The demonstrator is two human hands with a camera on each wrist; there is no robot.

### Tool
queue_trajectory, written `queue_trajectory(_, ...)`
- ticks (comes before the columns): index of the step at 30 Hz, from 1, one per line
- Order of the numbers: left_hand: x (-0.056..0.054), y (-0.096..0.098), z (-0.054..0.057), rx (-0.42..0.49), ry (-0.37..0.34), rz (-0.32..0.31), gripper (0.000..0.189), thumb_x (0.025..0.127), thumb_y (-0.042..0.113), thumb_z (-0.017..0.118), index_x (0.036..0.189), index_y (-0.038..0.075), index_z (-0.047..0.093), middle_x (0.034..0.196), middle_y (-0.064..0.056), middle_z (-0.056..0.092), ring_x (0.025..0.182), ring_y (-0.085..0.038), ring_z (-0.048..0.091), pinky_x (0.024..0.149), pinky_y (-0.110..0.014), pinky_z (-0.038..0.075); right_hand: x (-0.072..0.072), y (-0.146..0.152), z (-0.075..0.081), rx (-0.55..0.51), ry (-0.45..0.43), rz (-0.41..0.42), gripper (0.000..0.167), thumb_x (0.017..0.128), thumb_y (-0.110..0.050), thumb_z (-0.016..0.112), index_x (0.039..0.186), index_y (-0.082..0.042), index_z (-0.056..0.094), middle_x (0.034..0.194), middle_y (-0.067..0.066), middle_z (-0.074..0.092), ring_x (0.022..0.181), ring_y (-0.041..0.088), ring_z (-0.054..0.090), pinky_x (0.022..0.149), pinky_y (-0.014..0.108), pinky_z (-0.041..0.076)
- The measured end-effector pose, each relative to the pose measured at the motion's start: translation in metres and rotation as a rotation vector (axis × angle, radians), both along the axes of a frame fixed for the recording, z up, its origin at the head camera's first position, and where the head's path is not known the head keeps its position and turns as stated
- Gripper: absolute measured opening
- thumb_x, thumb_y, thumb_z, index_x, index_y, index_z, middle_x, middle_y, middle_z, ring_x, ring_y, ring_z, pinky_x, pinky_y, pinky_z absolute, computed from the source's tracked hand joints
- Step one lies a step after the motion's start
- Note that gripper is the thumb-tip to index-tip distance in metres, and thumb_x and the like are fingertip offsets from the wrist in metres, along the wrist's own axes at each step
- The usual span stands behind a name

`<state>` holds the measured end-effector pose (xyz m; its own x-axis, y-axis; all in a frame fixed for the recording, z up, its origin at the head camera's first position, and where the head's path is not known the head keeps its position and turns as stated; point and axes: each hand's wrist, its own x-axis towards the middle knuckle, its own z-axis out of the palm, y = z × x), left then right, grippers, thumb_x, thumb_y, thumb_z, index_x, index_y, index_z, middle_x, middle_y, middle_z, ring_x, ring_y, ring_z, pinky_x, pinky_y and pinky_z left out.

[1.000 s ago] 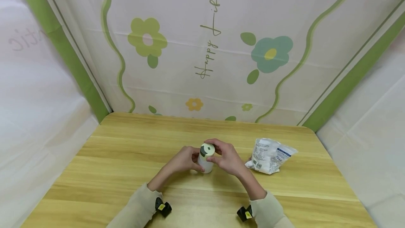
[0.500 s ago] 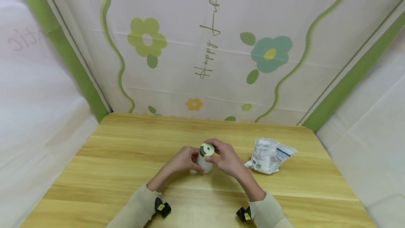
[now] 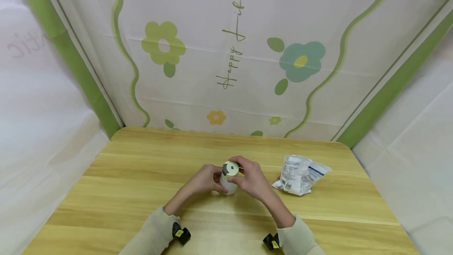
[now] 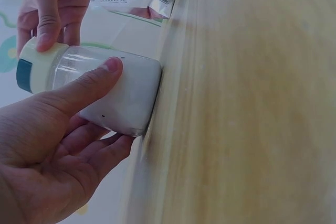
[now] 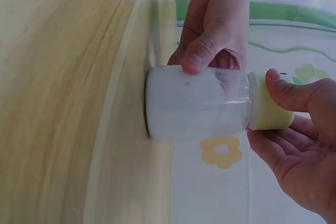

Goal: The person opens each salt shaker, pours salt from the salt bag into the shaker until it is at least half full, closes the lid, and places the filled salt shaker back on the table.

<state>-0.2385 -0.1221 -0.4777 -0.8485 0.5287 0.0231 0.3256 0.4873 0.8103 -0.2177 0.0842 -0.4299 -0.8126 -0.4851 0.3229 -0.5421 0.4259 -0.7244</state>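
Observation:
A clear jar [image 4: 134,87] with white powder inside stands upright on the wooden table, near the middle. On top sits a pale yellow lid [image 5: 269,114] with a dark green part and a small dark square. My left hand [image 3: 204,178] grips the jar's body, the thumb along the near side and the fingers behind it. From the right, my right hand [image 3: 254,179] holds the lid between thumb and fingers. The right wrist view shows the jar's base touching the tabletop. Most of the powder lies in the lower part of the jar.
A crumpled white printed bag [image 3: 299,176] sits on the table [image 3: 141,160] to the right of the right hand. White cloth walls with flower prints [image 3: 164,44] and green edge strips surround the table's back and sides. Black wrist cameras [image 3: 181,233] sit at both sleeves.
Both hands stay on the jar and its lid, with hardly any visible movement. The head view has shifted very slightly.

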Motion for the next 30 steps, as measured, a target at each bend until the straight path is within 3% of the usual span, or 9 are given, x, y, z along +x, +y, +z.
queue_trajectory(8,0.0012,0.0006,-0.0012,0.015,-0.002,0.001,0.044,0.073,0.020,0.090,0.112,0.013,0.072,0.108,-0.001,0.075,0.095,-0.010,0.068,0.082,-0.025,0.056,0.0006,0.0002,0.0003,0.000,-0.015,-0.006,0.046,0.079,-0.001,0.081,0.121,-0.006,0.062,0.116,0.008,0.069,0.113,0.022,0.067,0.095,0.034,0.055)
queue_trajectory(18,0.0023,-0.0007,-0.0006,0.017,0.003,0.002,0.043,0.074,0.019,0.089,0.113,0.014,0.072,0.108,-0.001,0.075,0.096,-0.010,0.068,0.081,-0.025,0.057,0.0049,-0.0048,0.0007,0.060,0.046,-0.064,0.047,0.079,-0.005,0.083,0.121,-0.005,0.061,0.112,0.005,0.070,0.108,0.019,0.068,0.091,0.033,0.057)
queue_trajectory(30,0.0018,0.0002,-0.0002,0.014,-0.002,0.009,0.041,0.073,0.020,0.090,0.110,0.013,0.072,0.102,0.001,0.075,0.087,-0.007,0.065,0.074,-0.022,0.054,0.0101,-0.0082,0.0028,0.073,0.059,-0.144,0.043,0.076,-0.010,0.086,0.110,-0.008,0.062,0.106,0.004,0.069,0.102,0.022,0.068,0.086,0.040,0.059)
